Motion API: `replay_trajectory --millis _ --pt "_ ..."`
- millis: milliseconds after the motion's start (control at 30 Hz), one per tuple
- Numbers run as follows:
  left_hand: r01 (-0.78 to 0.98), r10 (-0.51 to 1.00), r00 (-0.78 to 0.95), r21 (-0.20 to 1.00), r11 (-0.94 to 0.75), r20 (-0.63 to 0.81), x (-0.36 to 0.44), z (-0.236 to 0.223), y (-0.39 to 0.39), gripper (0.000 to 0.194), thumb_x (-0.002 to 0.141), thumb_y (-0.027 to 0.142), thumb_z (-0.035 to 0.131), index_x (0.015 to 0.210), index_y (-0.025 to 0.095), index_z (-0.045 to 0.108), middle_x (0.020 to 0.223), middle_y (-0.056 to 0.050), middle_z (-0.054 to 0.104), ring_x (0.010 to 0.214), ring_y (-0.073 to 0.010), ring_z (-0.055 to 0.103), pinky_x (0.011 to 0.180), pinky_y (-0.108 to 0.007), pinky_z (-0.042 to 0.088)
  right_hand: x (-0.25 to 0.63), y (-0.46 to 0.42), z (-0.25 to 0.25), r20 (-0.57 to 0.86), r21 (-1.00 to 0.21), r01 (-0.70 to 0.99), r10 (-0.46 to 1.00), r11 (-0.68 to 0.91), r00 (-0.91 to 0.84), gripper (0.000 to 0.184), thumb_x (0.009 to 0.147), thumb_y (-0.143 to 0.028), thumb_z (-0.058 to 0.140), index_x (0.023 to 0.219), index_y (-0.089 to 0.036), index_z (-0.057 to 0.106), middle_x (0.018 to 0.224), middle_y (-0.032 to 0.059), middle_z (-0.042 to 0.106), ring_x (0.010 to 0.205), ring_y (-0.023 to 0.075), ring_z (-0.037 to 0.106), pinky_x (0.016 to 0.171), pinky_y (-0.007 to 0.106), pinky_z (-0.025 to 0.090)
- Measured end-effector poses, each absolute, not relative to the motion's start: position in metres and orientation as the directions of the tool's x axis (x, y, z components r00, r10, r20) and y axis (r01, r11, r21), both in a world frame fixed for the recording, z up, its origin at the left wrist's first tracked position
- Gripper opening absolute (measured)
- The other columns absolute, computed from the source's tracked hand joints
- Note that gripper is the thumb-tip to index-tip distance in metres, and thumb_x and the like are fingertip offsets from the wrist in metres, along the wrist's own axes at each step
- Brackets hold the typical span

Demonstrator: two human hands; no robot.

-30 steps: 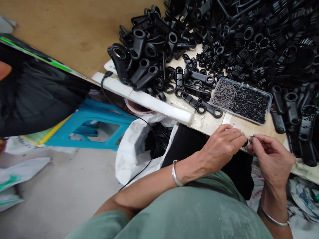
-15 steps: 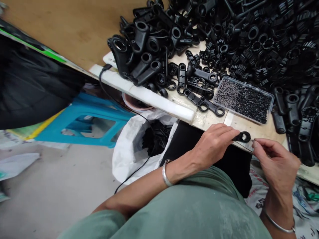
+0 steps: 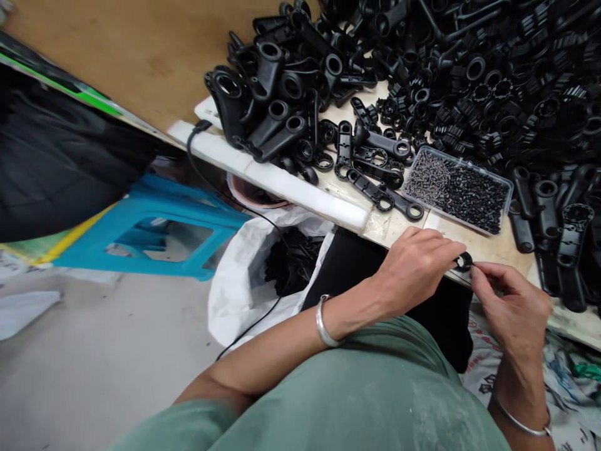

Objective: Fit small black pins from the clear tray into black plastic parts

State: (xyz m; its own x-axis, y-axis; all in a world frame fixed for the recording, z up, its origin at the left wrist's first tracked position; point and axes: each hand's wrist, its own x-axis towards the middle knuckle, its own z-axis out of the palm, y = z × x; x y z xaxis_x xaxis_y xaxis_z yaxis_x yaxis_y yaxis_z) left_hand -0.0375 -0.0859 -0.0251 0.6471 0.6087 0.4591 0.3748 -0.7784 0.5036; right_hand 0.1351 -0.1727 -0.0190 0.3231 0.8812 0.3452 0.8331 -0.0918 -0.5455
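Gripping the black ringed part point(image 3: 464, 262) at the worktable's near edge: left hand point(image 3: 417, 269), fingers clamped on its 9 o'clock side. Right hand point(image 3: 514, 304) at 4 o'clock from the part, thumb and forefinger pinched together at its rim; anything between those tips too small to tell. Clear box point(image 3: 457, 191) of small metal and black pieces at 12 o'clock, on the worktable point(image 3: 509, 250). Black levers point(image 3: 270, 69) heaped toward 10 o'clock. White sack point(image 3: 235, 294), black parts inside, at 9 o'clock.
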Motion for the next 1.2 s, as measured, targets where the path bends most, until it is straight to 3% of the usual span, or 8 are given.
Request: replay_trajectory --millis 200,433,800,933,1100,1200 --pt "0.437 0.573 0.732 0.392 -0.810 0.368 -0.020 -0.023 -0.079 0.019 0.091 0.006 0.053 0.097 0.015 0.068 0.076 -0.002 0.072 0.076 -0.0178 0.066 0.073 -0.032 0.043 0.134 -0.172 -0.018 0.348 -0.582 0.808 0.871 -0.090 0.347 0.016 0.084 -0.033 0.065 0.078 -0.021 0.073 0.064 0.0006 0.071 0.053 0.0154 0.064 0.058 0.028 0.055" --pt "0.409 0.537 0.681 0.351 -0.843 0.497 -0.017 -0.030 -0.082 0.026 0.085 -0.001 0.047 0.081 0.015 0.067 0.068 -0.002 0.066 0.068 -0.0158 0.061 0.073 -0.029 0.044 0.135 -0.171 -0.022 0.359 -0.575 0.814 0.869 -0.080 0.339 0.016 0.084 -0.032 0.065 0.076 -0.020 0.073 0.062 -0.0001 0.069 0.051 0.0135 0.062 0.056 0.026 0.052" --pt "0.429 0.523 0.636 0.302 -0.851 0.567 -0.012 -0.035 -0.085 0.030 0.088 0.000 0.042 0.073 0.017 0.062 0.064 -0.001 0.064 0.069 -0.0158 0.061 0.074 -0.029 0.044 0.134 -0.169 -0.023 0.361 -0.570 0.819 0.877 -0.063 0.318 0.016 0.084 -0.033 0.065 0.076 -0.021 0.073 0.061 -0.0004 0.069 0.050 0.0133 0.061 0.053 0.025 0.051" --pt "0.422 0.546 0.660 0.346 -0.838 0.516 -0.016 -0.034 -0.087 0.030 0.093 0.002 0.041 0.083 0.016 0.064 0.071 -0.001 0.069 0.073 -0.0139 0.065 0.080 -0.030 0.045 0.136 -0.171 -0.023 0.346 -0.590 0.804 0.875 -0.077 0.338 0.016 0.084 -0.034 0.066 0.077 -0.021 0.073 0.062 -0.0004 0.069 0.050 0.0137 0.062 0.055 0.026 0.052" --pt "0.336 0.599 0.561 0.505 -0.795 0.571 -0.036 -0.036 -0.093 0.015 0.102 0.019 0.050 0.109 0.015 0.062 0.105 -0.006 0.076 0.101 -0.0141 0.070 0.091 -0.029 0.049 0.139 -0.175 -0.021 0.325 -0.626 0.774 0.871 -0.094 0.369 0.015 0.084 -0.034 0.068 0.080 -0.021 0.074 0.068 0.0006 0.073 0.054 0.0147 0.065 0.059 0.027 0.055" --pt "0.280 0.624 0.504 0.570 -0.772 0.597 -0.044 -0.042 -0.096 0.016 0.100 0.022 0.054 0.111 0.013 0.061 0.101 -0.007 0.076 0.097 -0.0152 0.072 0.088 -0.029 0.053 0.139 -0.175 -0.018 0.341 -0.594 0.800 0.875 -0.083 0.344 0.015 0.084 -0.034 0.068 0.079 -0.021 0.074 0.068 0.0005 0.073 0.055 0.0149 0.066 0.059 0.027 0.056"
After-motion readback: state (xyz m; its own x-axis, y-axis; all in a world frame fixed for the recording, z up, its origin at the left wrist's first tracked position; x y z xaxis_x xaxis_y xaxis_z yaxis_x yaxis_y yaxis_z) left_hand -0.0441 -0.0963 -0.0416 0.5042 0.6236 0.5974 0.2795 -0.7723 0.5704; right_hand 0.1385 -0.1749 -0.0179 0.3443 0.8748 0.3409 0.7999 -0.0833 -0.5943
